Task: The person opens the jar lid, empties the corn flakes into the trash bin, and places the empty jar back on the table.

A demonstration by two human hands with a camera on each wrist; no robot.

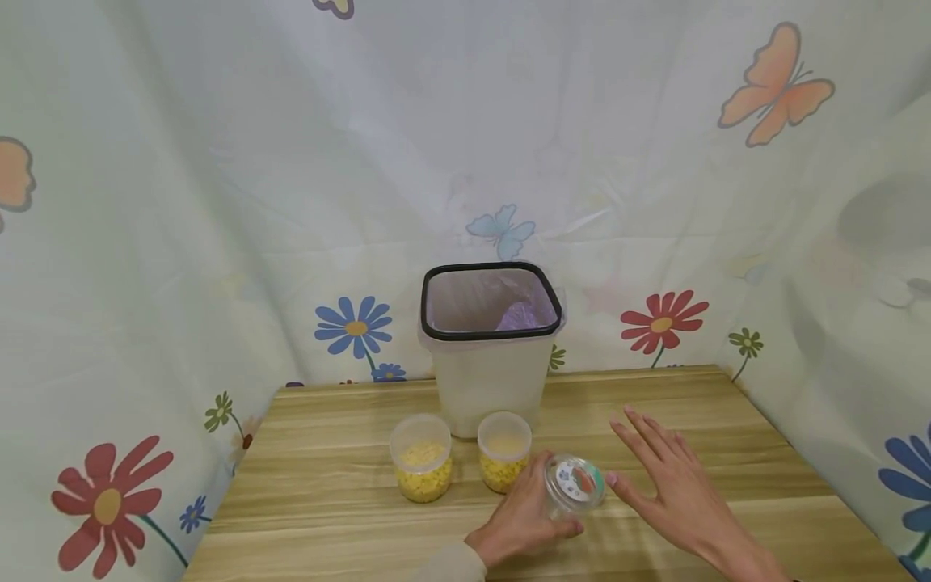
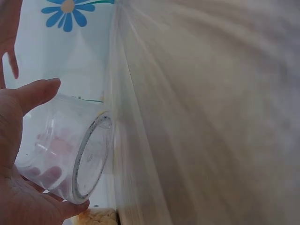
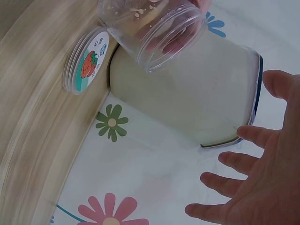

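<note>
My left hand [image 1: 520,517] grips a clear plastic jar [image 2: 70,145], its thumb and fingers around the side. In the right wrist view the jar [image 3: 150,33] is tilted with its mouth uncovered, and a few crumbs cling inside. Close by it on the table is a stack of clear lids [image 3: 86,61], the top one bearing a strawberry label. My right hand [image 1: 672,485] hovers to the right of the jar, fingers spread, holding nothing. Two clear tubs of yellow pieces, a left tub [image 1: 424,465] and a right tub [image 1: 503,461], stand to the left of the jar.
A pale bin [image 1: 490,380] with a black rim and a plastic liner stands behind the tubs. Purple plastic film [image 1: 518,317] shows inside it. The wood-grain table [image 1: 327,477] meets a flower-and-butterfly curtain [image 1: 407,162] at the back and sides.
</note>
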